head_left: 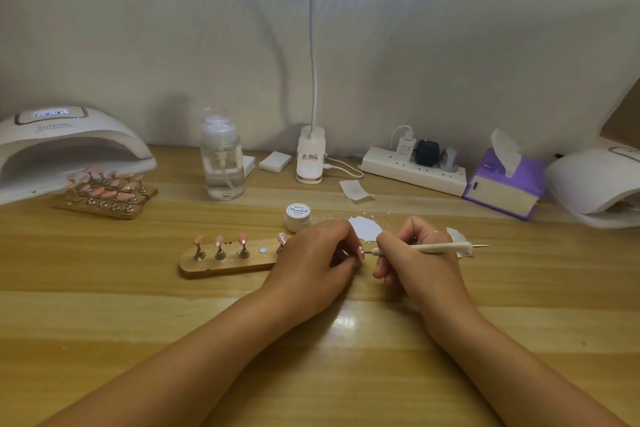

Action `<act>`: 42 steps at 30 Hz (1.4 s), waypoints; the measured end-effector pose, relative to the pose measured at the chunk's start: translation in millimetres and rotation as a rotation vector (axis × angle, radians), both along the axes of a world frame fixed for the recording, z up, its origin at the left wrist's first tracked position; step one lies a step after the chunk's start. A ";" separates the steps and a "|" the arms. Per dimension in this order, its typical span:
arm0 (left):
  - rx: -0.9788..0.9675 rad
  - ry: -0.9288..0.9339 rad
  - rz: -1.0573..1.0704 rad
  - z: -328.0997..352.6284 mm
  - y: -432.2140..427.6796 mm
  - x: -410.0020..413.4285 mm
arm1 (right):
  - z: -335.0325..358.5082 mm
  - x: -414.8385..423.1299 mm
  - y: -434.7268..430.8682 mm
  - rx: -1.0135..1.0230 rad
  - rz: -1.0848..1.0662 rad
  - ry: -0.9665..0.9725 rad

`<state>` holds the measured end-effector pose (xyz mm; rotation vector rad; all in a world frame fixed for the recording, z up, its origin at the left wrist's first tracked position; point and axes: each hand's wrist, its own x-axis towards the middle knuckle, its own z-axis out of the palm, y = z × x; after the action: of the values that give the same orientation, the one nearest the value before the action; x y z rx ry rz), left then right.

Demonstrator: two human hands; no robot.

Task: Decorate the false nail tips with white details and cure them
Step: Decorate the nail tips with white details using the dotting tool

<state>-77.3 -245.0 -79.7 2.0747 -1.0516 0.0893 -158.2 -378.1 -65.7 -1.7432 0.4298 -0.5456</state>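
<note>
Four tips (pixel 243 240): upright on the holder (pixel 225 265)
Left hand (pixel 311 260): fingertips pinch one pink nail tip (pixel 361 253) (just right of the holder)
Right hand (pixel 412 253): clamped on a white brush (pixel 443 247), point just beside that nail tip
Table (pixel 138 305): both hands low over it, close together
Curing lamp (pixel 69 146): far left

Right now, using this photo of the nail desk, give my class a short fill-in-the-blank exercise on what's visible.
The left hand pinches a pink nail ____.
The near wooden holder shows ____ standing tips.
The tissue box is ____.
The thin tool is held in the ____ hand.
Missing words: tip; four; purple; right.
</note>
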 end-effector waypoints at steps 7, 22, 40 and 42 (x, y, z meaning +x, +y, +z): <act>0.001 -0.001 -0.003 0.8 0.4 0.0 | 3.8 -1.6 0.9 0.101 -0.054 -0.060; -0.012 0.017 -0.009 0.0 -0.1 0.4 | 0.9 -0.3 1.3 0.013 -0.052 -0.007; 0.005 0.005 -0.009 1.3 0.7 -0.7 | 1.6 -2.8 0.9 -0.016 -0.058 0.017; 0.008 0.005 -0.011 1.5 0.7 -0.8 | 1.4 -2.6 1.3 -0.020 -0.059 0.015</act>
<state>-78.1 -244.4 -78.1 2.0750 -1.0616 0.0749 -160.8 -376.9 -64.3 -1.7596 0.4897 -0.5810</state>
